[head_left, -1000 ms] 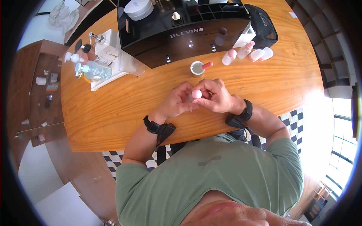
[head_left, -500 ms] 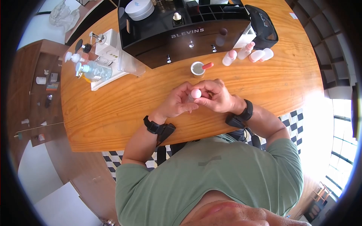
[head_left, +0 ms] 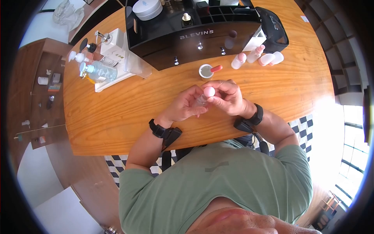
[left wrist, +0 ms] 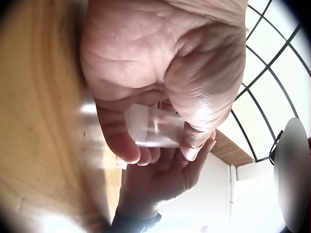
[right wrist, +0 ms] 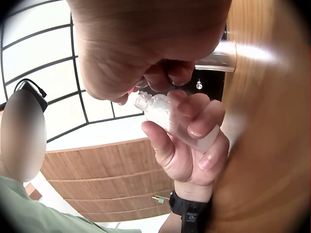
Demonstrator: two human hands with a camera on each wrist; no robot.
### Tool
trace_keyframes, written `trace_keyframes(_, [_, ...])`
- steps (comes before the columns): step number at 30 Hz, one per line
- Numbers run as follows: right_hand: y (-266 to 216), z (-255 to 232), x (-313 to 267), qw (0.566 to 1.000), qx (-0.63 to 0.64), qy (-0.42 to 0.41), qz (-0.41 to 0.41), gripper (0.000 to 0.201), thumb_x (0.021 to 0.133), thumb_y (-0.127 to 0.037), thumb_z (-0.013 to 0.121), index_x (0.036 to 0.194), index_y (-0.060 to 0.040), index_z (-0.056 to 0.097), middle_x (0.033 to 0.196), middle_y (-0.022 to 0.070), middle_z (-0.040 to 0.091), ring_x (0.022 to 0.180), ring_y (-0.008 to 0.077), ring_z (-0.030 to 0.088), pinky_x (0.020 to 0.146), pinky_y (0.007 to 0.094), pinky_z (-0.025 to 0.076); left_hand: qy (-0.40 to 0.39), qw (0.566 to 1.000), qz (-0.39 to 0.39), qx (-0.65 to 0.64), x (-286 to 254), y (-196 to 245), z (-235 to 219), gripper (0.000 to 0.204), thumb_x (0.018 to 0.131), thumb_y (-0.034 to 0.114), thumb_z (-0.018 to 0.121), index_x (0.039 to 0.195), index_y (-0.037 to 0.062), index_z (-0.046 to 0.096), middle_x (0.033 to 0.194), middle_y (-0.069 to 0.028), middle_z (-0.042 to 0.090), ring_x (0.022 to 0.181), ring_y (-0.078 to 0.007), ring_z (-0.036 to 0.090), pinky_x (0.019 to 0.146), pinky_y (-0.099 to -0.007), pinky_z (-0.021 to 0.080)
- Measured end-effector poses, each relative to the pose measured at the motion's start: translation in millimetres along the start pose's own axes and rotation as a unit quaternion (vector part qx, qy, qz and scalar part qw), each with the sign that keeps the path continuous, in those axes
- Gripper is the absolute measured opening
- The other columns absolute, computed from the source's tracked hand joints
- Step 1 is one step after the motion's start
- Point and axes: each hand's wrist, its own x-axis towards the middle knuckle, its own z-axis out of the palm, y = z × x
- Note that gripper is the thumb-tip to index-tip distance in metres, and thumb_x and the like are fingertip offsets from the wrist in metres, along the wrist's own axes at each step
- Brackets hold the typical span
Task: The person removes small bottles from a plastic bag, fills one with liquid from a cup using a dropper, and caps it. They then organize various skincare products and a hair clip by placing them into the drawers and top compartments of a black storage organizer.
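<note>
A small translucent bottle (right wrist: 163, 114) lies tilted in my left hand (head_left: 184, 104), its threaded neck bare in the right wrist view. The fingers and thumb of that hand curl round the bottle's body. Between thumb and fingertips, my right hand (head_left: 229, 98) pinches a rounded pink cap (head_left: 209, 91) just off the neck. In the left wrist view the bottle's side shows between the left thumb and fingers, with the right hand beyond.
Beyond the hands stands a small cup (head_left: 201, 75) with a red-handled tool (head_left: 216, 68) in it. Several pink-capped bottles (head_left: 238, 61) are at the back right. A black cosmetics organizer (head_left: 194, 46) spans the back; pump bottles (head_left: 99, 72) stand on a white tray at the left.
The pink cap has come away from the bottle's neck as my right hand moved up and to the right. My left hand has stayed almost still with the bottle.
</note>
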Motion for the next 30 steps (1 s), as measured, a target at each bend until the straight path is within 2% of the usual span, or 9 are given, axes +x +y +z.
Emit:
trace_keyframes(2, [3,2,-3,0.995,0.064,0.062,0.049,0.032,0.098,-0.011,0.071,0.124,0.0066,0.064,0.091,0.0049,0.07,0.075,0.0085,0.066,0.067,0.0242,0.051,-0.003,1.0,0.004,-0.006,0,-5,-2,0.037,0.094,0.012,0.079,0.12,0.0071,0.053,0.107,-0.0048,0.069,0.091,-0.0099,0.066,0.066,-0.0247,0.056])
trace_keyframes(9, [4,-13,-4,0.995,0.024,0.094,0.029,0.02,0.097,-0.014,0.066,0.106,0.0033,0.064,0.084,0.002,0.063,0.066,0.0058,0.05,0.062,0.0232,0.04,-0.003,0.999,0.029,-0.023,0,-4,-2,0.038,0.093,0.012,0.079,0.118,0.0073,0.052,0.105,-0.0082,0.07,0.09,-0.0118,0.067,0.066,-0.0255,0.055])
trace_keyframes(12, [3,-15,1,0.992,-0.081,0.095,0.021,0.015,0.096,-0.013,0.065,0.095,0.0026,0.064,0.072,0.0006,0.06,0.062,0.0048,0.049,0.057,0.0244,0.039,0.006,0.997,0.061,-0.039,-2,-2,-6,0.039,0.092,0.015,0.08,0.117,0.0073,0.052,0.104,-0.01,0.07,0.089,-0.0137,0.067,0.065,-0.0261,0.055])
trace_keyframes(15, [-5,-7,10,0.973,-0.174,0.082,0.128,0.016,0.093,-0.012,0.066,0.085,0.0012,0.065,0.059,0.0002,0.054,0.054,0.0061,0.046,0.051,0.0267,0.037,0.004,0.994,0.09,-0.068,-2,-1,-9,0.039,0.092,0.02,0.081,0.116,0.0071,0.052,0.103,-0.0114,0.069,0.087,-0.0151,0.067,0.064,-0.0267,0.055])
trace_keyframes(17, [-5,-6,15,0.955,-0.287,0.013,0.069,0.015,0.089,-0.012,0.069,0.08,-0.0002,0.066,0.054,0.0029,0.053,0.047,0.0108,0.05,0.047,0.0299,0.04,0.005,0.993,0.097,-0.06,-1,-2,-10,0.04,0.093,0.024,0.081,0.117,0.0099,0.053,0.1,-0.0122,0.069,0.085,-0.0162,0.067,0.062,-0.027,0.054])
trace_keyframes(18, [-2,-3,14,0.946,-0.308,0.024,0.099,0.013,0.084,-0.013,0.071,0.079,-0.002,0.067,0.058,0.0104,0.061,0.05,0.0229,0.062,0.051,0.0357,0.049,0.007,0.993,0.105,-0.052,-1,-2,-10,0.04,0.093,0.028,0.081,0.119,0.0127,0.054,0.096,-0.0129,0.068,0.082,-0.0173,0.066,0.061,-0.0273,0.053])
trace_keyframes(19, [1,-3,12,0.946,-0.308,0.023,0.099,0.013,0.084,-0.013,0.071,0.079,-0.002,0.067,0.058,0.0104,0.061,0.05,0.0229,0.062,0.051,0.0357,0.049,0.007,0.993,0.106,-0.052,-1,-1,-10,0.04,0.093,0.028,0.081,0.119,0.0127,0.054,0.096,-0.0129,0.068,0.082,-0.0173,0.066,0.061,-0.0273,0.053])
trace_keyframes(21, [5,-4,10,0.879,-0.454,-0.055,0.135,0.017,0.083,-0.02,0.072,0.077,-0.0035,0.068,0.063,0.0157,0.066,0.057,0.0344,0.067,0.056,0.0423,0.054,0.008,0.994,0.094,-0.047,-1,0,-9,0.04,0.093,0.029,0.081,0.118,0.0136,0.054,0.096,-0.0136,0.068,0.082,-0.0174,0.066,0.059,-0.0272,0.053])
trace_keyframes(30, [3,-5,9,0.841,-0.512,-0.083,0.157,0.026,0.09,-0.025,0.067,0.076,-0.0035,0.067,0.064,0.0201,0.066,0.06,0.0396,0.067,0.058,0.0476,0.055,0.007,0.995,0.091,-0.043,1,-1,-8,0.04,0.093,0.032,0.081,0.118,0.0139,0.055,0.095,-0.013,0.068,0.08,-0.017,0.066,0.058,-0.027,0.053])
